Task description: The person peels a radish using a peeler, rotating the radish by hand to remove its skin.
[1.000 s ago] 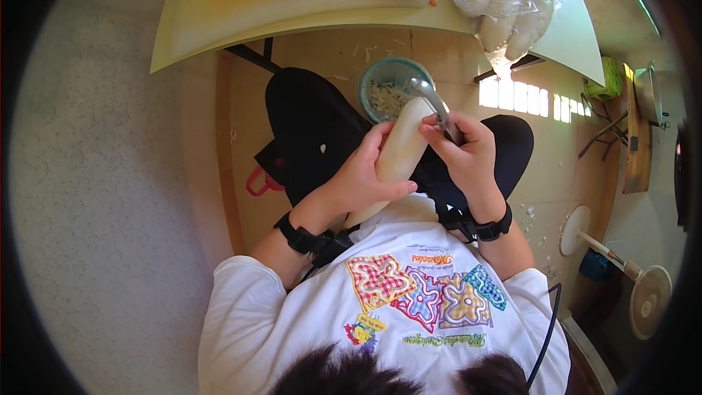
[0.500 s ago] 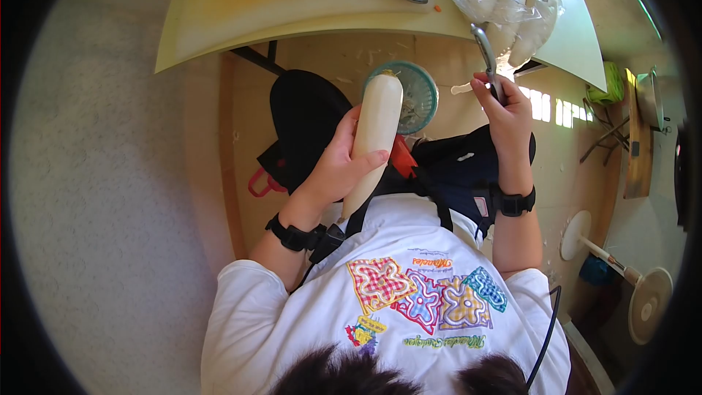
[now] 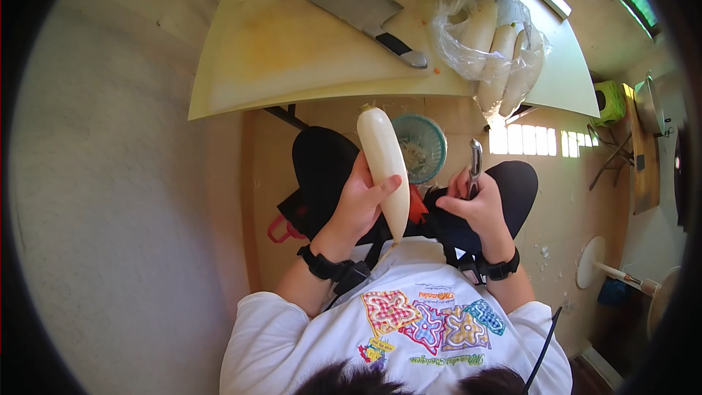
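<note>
Left grip [image 3: 363, 197] wraps the white radish [image 3: 380, 148], thumb across its side, the stem end pointing toward the counter [image 3: 248, 66]; the right grip [image 3: 475, 208] is closed on the metal peeler [image 3: 476, 155], apart from the radish. To my eye, good strokes call for light pressure, that left thumb kept well below the blade, and the radish tipped over the teal basket [image 3: 443, 148], where pale shreds [image 3: 415, 157] lie.

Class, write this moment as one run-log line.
left hand: grips white radish | right hand: holds peeler, apart from radish | teal basket: pale shavings inside | cleaver: lying on table
</note>
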